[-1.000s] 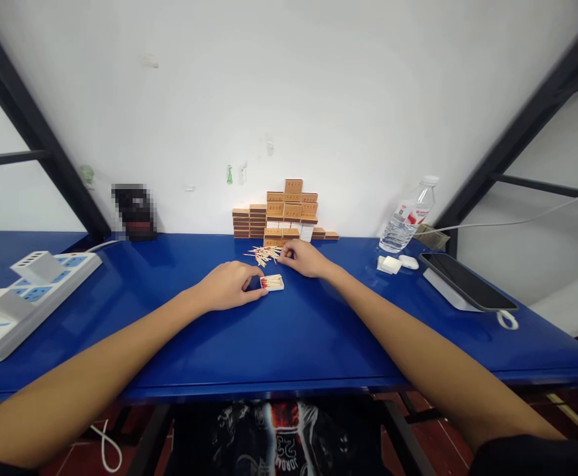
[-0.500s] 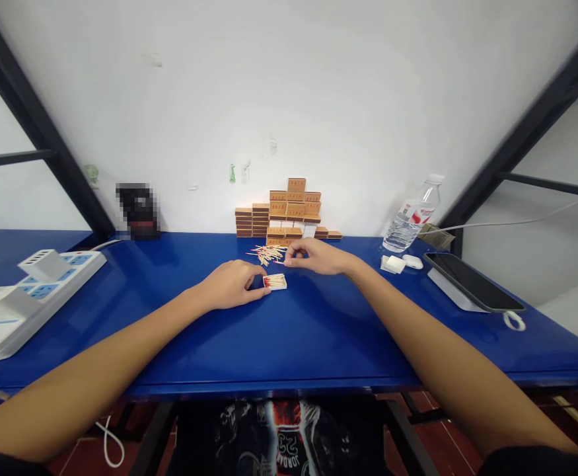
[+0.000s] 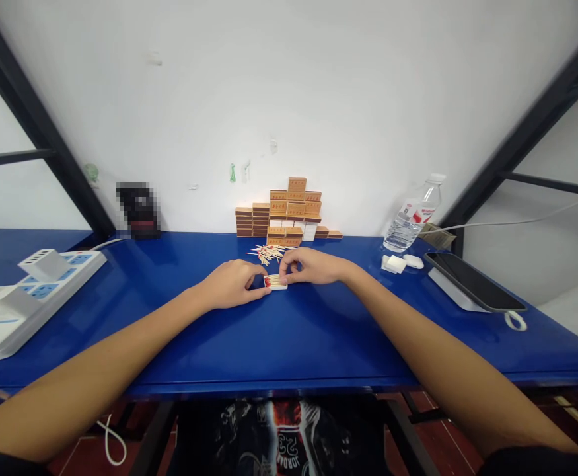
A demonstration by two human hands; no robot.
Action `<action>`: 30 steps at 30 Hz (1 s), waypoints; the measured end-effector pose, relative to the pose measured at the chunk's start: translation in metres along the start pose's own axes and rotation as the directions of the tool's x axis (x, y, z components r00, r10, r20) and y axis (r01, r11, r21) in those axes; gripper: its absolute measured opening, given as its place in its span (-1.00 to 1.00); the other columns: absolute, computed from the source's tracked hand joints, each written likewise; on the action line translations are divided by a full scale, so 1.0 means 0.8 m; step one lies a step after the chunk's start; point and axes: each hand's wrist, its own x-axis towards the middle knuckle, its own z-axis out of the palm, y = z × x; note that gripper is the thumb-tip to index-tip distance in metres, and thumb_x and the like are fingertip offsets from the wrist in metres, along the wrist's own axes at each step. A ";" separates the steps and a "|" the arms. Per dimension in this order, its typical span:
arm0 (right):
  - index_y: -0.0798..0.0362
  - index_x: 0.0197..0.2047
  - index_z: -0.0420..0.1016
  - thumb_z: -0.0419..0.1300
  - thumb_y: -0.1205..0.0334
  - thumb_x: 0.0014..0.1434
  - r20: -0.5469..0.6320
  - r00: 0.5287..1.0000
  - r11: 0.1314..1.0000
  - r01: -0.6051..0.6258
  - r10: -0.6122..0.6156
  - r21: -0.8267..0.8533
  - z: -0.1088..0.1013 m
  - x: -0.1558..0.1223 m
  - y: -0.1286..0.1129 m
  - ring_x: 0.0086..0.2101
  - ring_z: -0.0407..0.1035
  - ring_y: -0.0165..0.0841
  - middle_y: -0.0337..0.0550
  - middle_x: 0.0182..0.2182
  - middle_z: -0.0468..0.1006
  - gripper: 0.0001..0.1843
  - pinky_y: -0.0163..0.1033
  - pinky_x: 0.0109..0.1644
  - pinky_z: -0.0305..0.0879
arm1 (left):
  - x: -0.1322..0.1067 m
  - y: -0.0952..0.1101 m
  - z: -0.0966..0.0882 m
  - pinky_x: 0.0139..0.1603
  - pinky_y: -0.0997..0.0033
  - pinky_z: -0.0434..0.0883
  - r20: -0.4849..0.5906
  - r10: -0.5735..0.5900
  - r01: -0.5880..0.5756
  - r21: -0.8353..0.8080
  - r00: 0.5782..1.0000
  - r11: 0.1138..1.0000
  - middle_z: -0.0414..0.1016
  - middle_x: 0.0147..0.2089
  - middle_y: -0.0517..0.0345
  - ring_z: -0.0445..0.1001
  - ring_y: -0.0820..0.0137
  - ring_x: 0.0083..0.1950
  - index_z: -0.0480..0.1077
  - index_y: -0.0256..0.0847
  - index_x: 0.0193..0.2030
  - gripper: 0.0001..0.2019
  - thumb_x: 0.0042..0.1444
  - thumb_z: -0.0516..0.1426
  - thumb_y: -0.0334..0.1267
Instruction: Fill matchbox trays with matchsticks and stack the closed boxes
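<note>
A small white matchbox tray (image 3: 275,287) lies on the blue table, with red-headed matches (image 3: 273,281) lying lengthwise inside it. The thumb and forefinger of my left hand (image 3: 234,284) grip the tray's left end. Over its right end, my right hand (image 3: 311,266) is closed in a pinch on a match, most of which its fingertips hide. Just behind the tray is a loose pile of matches (image 3: 267,253), partly covered by my right hand.
Stacked matchboxes (image 3: 295,209) stand against the wall behind the pile. To the right are a water bottle (image 3: 414,215), a white earphone case (image 3: 413,262) and a propped phone (image 3: 474,281). A white power strip (image 3: 78,274) with plugs occupies the left side.
My right hand has moved from the edge of the match pile towards me, bringing a match down to the tray's right end. My left hand stays at the tray.
</note>
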 end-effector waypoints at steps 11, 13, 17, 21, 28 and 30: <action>0.09 -0.34 0.56 0.29 0.10 0.25 -0.415 0.902 0.985 -0.160 0.118 -0.067 0.002 0.005 0.029 -0.45 0.28 -0.40 -0.18 -0.44 0.54 -0.76 -0.27 -0.32 0.12 | 0.000 0.002 -0.001 -0.41 0.38 0.19 0.003 0.002 -0.002 -0.004 1.000 1.000 0.51 -0.45 0.20 0.44 0.36 -0.43 0.57 -0.17 0.02 -0.63 0.32 0.15 0.05; 0.10 -0.32 0.56 0.26 0.21 0.27 -0.503 0.853 0.960 -0.239 0.135 -0.148 0.001 0.005 0.045 -0.42 0.32 -0.38 -0.16 -0.41 0.56 -0.84 -0.26 -0.29 0.14 | 0.000 0.003 -0.001 -0.40 0.38 0.20 0.007 0.010 -0.010 -0.012 1.000 1.000 0.51 -0.44 0.21 0.45 0.36 -0.42 0.57 -0.17 0.03 -0.63 0.33 0.15 0.05; 0.11 -0.24 0.59 0.25 0.27 0.29 -0.547 0.828 0.939 -0.278 0.126 -0.204 0.003 0.012 0.069 -0.36 0.36 -0.35 -0.13 -0.36 0.58 -0.89 -0.27 -0.25 0.15 | -0.001 0.003 -0.001 -0.38 0.38 0.21 0.010 0.030 -0.030 -0.030 0.999 0.999 0.51 -0.43 0.21 0.45 0.36 -0.41 0.57 -0.16 0.04 -0.63 0.33 0.15 0.05; 0.11 -0.22 0.60 0.27 0.25 0.30 -0.530 0.844 0.940 -0.246 0.087 -0.238 0.011 0.028 0.067 -0.31 0.36 -0.34 -0.13 -0.33 0.56 -0.89 -0.28 -0.21 0.16 | -0.001 0.003 -0.001 -0.38 0.38 0.20 0.012 0.026 -0.026 -0.033 1.000 0.999 0.50 -0.44 0.22 0.44 0.37 -0.42 0.56 -0.16 0.04 -0.63 0.33 0.15 0.05; 0.10 -0.28 0.55 0.24 0.30 0.31 -0.505 0.839 0.895 -0.368 0.203 -0.252 0.016 0.039 0.052 -0.35 0.33 -0.34 -0.08 -0.33 0.57 -0.88 -0.26 -0.28 0.09 | -0.001 0.003 -0.001 -0.38 0.39 0.19 0.018 0.018 -0.017 -0.028 1.000 0.999 0.49 -0.44 0.22 0.44 0.37 -0.42 0.56 -0.15 0.03 -0.64 0.34 0.15 0.06; 0.10 -0.28 0.54 0.23 0.29 0.32 -0.487 0.845 0.892 -0.376 0.218 -0.252 0.015 0.037 0.053 -0.37 0.32 -0.34 -0.09 -0.35 0.57 -0.88 -0.26 -0.31 0.07 | -0.001 0.003 -0.001 -0.38 0.39 0.19 0.022 0.014 -0.013 -0.028 1.000 1.000 0.49 -0.44 0.22 0.44 0.37 -0.42 0.56 -0.15 0.03 -0.63 0.33 0.15 0.06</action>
